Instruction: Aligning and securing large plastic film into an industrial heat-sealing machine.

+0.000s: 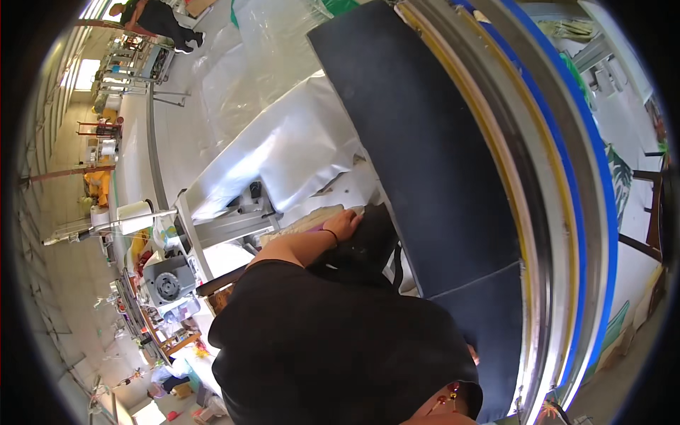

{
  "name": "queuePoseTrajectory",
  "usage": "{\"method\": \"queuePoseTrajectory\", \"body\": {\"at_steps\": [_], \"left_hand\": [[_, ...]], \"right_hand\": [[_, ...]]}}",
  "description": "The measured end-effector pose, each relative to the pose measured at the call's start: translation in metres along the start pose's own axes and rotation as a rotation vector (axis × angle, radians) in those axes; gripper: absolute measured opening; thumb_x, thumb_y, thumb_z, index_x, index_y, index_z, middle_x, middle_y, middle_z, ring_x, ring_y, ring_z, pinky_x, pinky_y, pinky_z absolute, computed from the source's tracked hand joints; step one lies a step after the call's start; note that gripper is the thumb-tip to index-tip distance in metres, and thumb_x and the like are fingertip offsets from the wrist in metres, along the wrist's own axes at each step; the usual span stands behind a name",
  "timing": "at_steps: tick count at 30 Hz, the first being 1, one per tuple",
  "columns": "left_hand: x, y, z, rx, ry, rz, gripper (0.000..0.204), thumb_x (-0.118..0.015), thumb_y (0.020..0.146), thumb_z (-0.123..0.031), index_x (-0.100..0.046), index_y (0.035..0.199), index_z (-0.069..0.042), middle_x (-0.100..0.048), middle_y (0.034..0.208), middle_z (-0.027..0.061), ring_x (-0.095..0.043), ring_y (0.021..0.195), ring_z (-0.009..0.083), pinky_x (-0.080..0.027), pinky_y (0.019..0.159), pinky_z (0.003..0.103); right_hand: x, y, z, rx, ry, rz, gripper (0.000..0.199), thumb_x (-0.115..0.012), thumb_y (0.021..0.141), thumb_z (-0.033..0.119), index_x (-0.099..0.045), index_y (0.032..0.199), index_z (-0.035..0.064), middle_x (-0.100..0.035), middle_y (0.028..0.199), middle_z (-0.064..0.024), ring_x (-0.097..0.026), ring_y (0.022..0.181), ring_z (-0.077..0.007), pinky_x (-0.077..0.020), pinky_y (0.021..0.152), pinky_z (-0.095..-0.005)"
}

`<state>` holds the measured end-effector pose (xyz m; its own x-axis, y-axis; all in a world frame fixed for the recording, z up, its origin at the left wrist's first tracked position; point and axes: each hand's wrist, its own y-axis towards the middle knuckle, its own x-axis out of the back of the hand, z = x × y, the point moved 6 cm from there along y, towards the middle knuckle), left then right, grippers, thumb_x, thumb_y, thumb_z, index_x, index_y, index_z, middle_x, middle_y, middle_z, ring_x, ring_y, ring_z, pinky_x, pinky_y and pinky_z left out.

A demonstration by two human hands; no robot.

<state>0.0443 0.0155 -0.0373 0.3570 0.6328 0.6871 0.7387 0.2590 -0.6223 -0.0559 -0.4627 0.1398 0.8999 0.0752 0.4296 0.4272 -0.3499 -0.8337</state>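
The left hand (343, 225) is laid at the edge of black fabric (372, 237), beside pale beige cloth (304, 222); whether anything is pinched cannot be told. The right hand is hidden, its grip unseen. A long black panel (432, 156) is placed to the right.
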Motion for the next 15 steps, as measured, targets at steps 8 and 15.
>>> {"method": "queuePoseTrajectory", "body": {"at_steps": [8,15], "left_hand": [[-0.022,0.065,0.114,-0.057,-0.034,-0.155,0.026,-0.046,0.082,-0.026,-0.054,0.094,-0.004,-0.055,0.096,0.0173,-0.051,0.091,0.0335,-0.04,0.08,0.038],[-0.017,0.04,0.159,-0.589,0.42,-0.366,0.044,-0.051,0.079,-0.026,-0.042,0.117,-0.005,-0.045,0.118,0.0161,-0.044,0.106,0.0307,-0.035,0.089,0.036]], "right_hand": [[-0.035,-0.017,0.032,0.64,0.312,-1.12,0.038,-0.039,0.086,0.037,-0.049,0.104,0.0048,-0.046,0.095,-0.0155,-0.044,0.085,-0.0289,-0.0343,0.073,-0.0419],[-0.028,-0.028,0.05,0.369,0.156,-1.19,0.063,-0.038,0.08,0.047,-0.037,0.124,0.0014,-0.03,0.13,-0.0207,-0.028,0.12,-0.0367,-0.0213,0.099,-0.0456]]}}
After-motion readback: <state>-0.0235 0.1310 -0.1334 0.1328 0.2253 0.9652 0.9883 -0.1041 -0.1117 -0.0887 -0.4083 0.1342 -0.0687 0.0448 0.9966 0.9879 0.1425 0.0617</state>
